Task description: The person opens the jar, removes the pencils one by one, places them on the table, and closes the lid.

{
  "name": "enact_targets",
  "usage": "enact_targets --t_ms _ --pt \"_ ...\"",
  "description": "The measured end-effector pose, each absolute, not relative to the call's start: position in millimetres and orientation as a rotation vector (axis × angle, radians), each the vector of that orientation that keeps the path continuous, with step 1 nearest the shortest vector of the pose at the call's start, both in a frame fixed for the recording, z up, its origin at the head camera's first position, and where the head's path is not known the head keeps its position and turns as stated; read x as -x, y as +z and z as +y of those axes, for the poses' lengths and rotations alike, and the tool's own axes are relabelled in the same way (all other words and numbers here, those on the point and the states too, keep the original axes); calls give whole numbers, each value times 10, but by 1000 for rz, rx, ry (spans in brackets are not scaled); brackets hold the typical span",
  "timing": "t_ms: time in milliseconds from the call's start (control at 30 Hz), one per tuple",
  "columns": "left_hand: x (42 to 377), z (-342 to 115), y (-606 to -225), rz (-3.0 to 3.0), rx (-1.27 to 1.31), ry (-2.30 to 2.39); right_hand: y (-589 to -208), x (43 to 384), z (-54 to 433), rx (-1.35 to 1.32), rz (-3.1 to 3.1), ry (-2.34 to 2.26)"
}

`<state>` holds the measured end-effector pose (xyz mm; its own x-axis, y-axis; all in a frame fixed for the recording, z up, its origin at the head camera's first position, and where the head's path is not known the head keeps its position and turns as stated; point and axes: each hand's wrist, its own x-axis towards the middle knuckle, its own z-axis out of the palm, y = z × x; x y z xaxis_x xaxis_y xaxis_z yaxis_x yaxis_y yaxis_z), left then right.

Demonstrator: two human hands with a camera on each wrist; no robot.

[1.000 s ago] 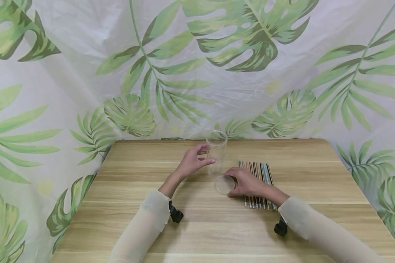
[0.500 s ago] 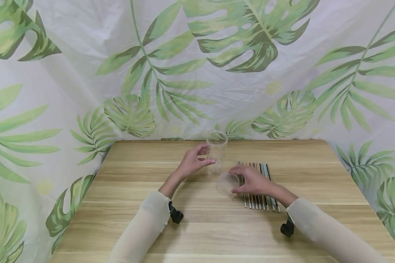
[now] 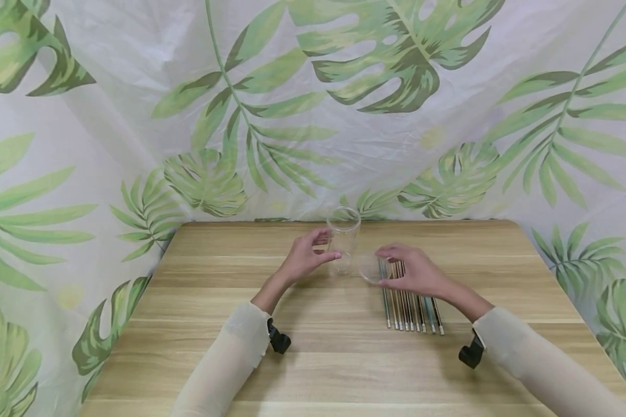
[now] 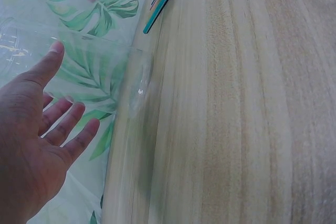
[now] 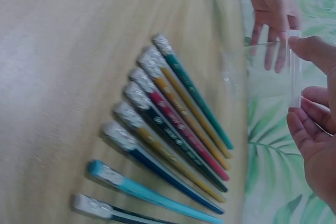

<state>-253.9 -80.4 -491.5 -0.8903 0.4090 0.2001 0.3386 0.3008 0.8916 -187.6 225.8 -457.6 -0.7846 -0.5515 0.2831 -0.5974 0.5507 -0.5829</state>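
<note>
A tall clear plastic cup (image 3: 348, 238) stands upright near the far edge of the wooden table. My left hand (image 3: 302, 258) holds it from the left, thumb on the near side and fingers on the other, as the left wrist view also shows. To the right of the cup, my right hand (image 3: 416, 270) pinches a clear round lid (image 3: 369, 269) by its edge between thumb and fingers. The right wrist view shows that lid (image 5: 295, 72) edge-on. Under and beside the right hand lies a row of pencils (image 3: 408, 310), partly covered by it.
Several pencils (image 5: 173, 114) in different colours lie side by side, their eraser ends toward me. The wooden table (image 3: 313, 359) ends just behind the cup, where a leaf-patterned cloth (image 3: 292, 145) hangs.
The right hand has carried the lid up and to the right, from in front of the cup to beside it, over the pencils' far ends. Left hand and cup stay put.
</note>
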Motion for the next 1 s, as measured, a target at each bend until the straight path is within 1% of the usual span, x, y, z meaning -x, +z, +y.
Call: enact_targets --t_ms 300,467,833,1000 --pt "2540 -804 -4900 2454 -708 1710 -4289 1923 2317 -896 -2672 1154" --pt "2545 -806 -4914 2462 -711 1696 -4207 1967 2309 -884 -2613 1237" --pt "2549 -802 -4915 2444 -720 1706 -4017 2192 2232 -910 -2525 1411" --pt "2557 -800 -4927 2436 -723 1721 -3956 2306 2161 -875 -2532 1477"
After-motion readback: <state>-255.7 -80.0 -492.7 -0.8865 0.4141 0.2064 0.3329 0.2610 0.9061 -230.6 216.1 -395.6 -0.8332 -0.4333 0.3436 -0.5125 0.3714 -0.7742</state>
